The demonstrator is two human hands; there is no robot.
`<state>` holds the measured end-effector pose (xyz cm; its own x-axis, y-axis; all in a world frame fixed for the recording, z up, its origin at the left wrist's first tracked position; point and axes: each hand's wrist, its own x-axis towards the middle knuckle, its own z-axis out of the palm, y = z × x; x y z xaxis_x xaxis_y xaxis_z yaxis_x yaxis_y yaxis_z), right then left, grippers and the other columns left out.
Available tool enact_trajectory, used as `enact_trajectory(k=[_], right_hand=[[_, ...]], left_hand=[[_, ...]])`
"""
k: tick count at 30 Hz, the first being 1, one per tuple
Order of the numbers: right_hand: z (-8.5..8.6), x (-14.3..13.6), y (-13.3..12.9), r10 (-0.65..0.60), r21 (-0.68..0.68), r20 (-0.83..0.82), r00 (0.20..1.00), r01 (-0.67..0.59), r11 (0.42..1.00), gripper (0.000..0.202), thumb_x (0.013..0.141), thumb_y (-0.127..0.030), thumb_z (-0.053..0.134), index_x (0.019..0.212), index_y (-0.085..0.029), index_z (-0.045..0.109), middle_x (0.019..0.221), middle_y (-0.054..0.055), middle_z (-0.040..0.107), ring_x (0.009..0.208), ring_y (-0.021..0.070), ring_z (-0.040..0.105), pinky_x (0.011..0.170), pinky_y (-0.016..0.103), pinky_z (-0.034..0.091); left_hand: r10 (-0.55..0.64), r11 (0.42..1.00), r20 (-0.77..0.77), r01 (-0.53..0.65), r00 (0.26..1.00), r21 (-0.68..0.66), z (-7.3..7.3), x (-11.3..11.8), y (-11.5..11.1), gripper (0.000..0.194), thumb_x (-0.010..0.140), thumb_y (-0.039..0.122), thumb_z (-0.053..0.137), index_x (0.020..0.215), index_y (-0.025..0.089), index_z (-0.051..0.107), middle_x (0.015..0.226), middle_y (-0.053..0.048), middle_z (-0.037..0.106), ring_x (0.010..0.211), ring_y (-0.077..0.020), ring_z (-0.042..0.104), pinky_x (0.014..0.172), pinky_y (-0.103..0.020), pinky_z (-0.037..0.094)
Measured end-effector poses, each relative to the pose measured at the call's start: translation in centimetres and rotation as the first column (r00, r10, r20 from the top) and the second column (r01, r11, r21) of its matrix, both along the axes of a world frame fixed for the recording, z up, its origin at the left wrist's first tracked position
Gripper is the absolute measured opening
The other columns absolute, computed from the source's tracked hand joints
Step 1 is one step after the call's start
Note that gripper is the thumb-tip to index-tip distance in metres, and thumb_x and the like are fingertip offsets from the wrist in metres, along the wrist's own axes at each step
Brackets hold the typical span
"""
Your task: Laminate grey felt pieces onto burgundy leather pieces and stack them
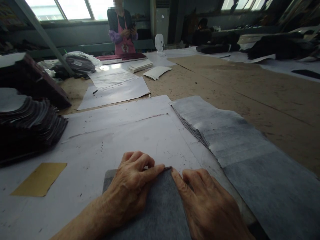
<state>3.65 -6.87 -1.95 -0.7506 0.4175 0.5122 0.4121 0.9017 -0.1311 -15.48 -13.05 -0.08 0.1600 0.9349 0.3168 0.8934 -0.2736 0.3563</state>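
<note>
A dark grey-blue fabric piece (162, 206) lies on the white sheet right in front of me, its lower end cut off by the bottom of the view. My left hand (132, 180) rests over its far left part, fingers curled and thumb pressing the far edge near the corner. At the far right corner my right hand (205, 203) has its fingers bent, a fingertip at the edge and the side of the hand along the fabric. Both hands grip the edge close together; the undersides of the fingers are hidden. To the right lies a layered grey fabric stack (240, 140).
White paper (120, 133) covers the near table. On the left are a tan card (38, 179), a tall stack of dark cut pieces (30, 130) and a dark block (35, 76). Farther off are paper sheets (117, 91), a small white fan (159, 43) and a person in a pink apron (122, 36).
</note>
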Motion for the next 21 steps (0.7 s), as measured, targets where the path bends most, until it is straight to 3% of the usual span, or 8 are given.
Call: enact_trajectory(k=[7, 16, 21], right_hand=[[-0.05, 0.02, -0.03, 0.002, -0.004, 0.001, 1.000, -0.002, 1.000, 0.040, 0.079, -0.007, 0.034, 0.109, -0.005, 0.060, 0.080, 0.011, 0.057, 0.071, 0.0214, 0.047, 0.057, 0.037, 0.047], [-0.11, -0.12, -0.07, 0.009, 0.007, -0.024, 1.000, -0.009, 1.000, 0.039, 0.079, -0.007, 0.034, 0.106, -0.006, 0.061, 0.078, 0.011, 0.057, 0.070, 0.0206, 0.047, 0.056, 0.035, 0.045], [-0.37, 0.43, 0.39, -0.030, -0.073, -0.149, 0.988, 0.019, 0.997, 0.028, 0.082, -0.010, 0.046, 0.106, -0.006, 0.060, 0.079, 0.008, 0.056, 0.073, 0.0176, 0.049, 0.063, 0.032, 0.046]], left_hand=[[-0.069, 0.996, -0.124, 0.075, 0.990, 0.041, -0.32, -0.21, 0.04, 0.040, 0.083, 0.006, 0.038, 0.116, 0.023, 0.052, 0.087, -0.003, 0.057, 0.080, -0.0172, 0.049, 0.083, -0.041, 0.031], [-0.052, 0.996, -0.240, 0.068, 0.969, 0.059, -0.21, 0.27, 0.15, 0.038, 0.088, 0.007, 0.032, 0.116, 0.022, 0.053, 0.087, -0.003, 0.059, 0.081, -0.0172, 0.050, 0.089, -0.046, 0.025], [-0.037, 0.992, -0.299, 0.072, 0.953, 0.104, -0.38, 0.37, 0.03, 0.034, 0.091, 0.011, 0.032, 0.115, 0.021, 0.054, 0.087, -0.003, 0.059, 0.081, -0.0174, 0.049, 0.091, -0.048, 0.024]])
